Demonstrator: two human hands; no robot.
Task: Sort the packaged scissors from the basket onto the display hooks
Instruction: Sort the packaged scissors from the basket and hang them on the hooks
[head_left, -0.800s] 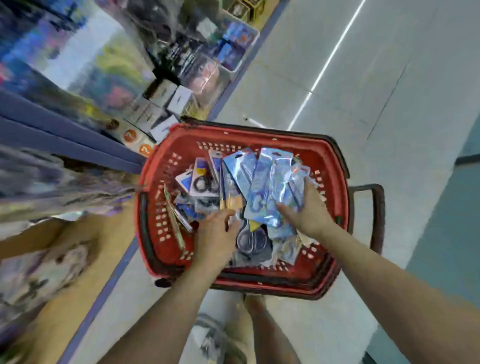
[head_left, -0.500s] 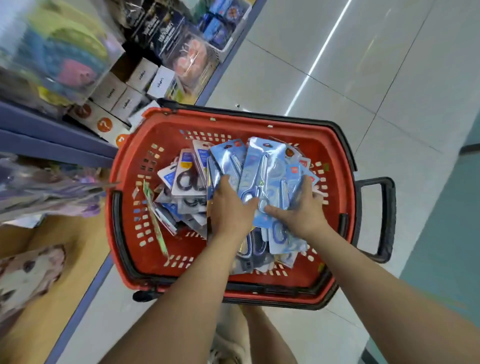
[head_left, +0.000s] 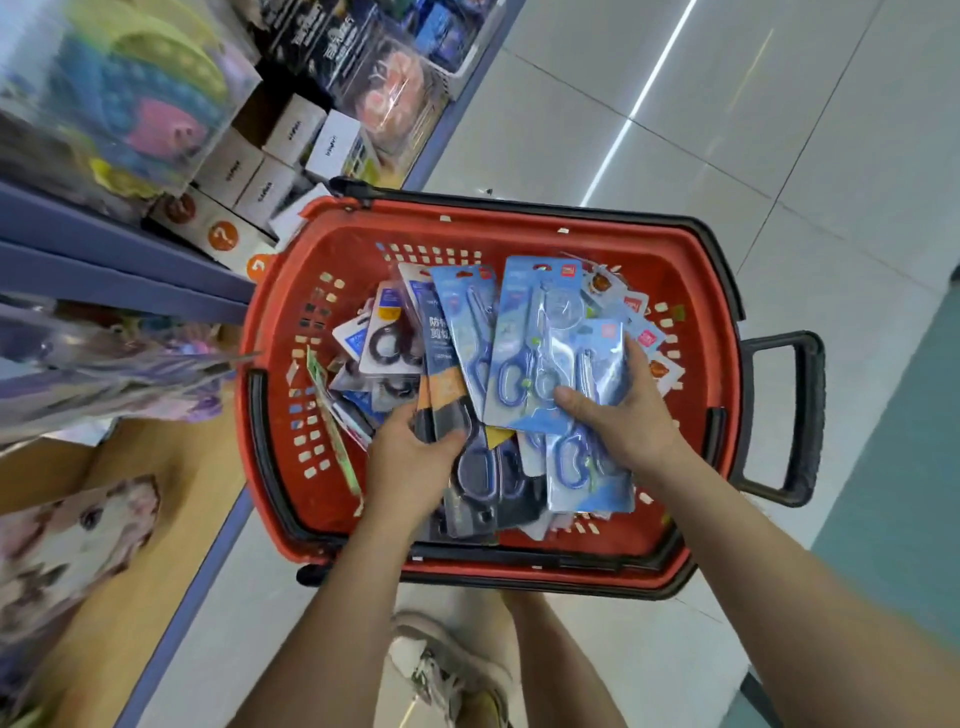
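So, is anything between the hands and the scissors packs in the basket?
No. The left hand grips a dark pack and the right hand holds the blue packs, inside the red basket. The way to the display hooks cannot be judged here.

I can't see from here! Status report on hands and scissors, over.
Left hand grips dark scissors pack. Right hand holds blue scissors packs. Both over red basket. Nothing blocking.

Scissor packs (head_left: 524, 338) in left hand (head_left: 410, 467) and right hand (head_left: 623, 415), inside red basket (head_left: 353, 249)
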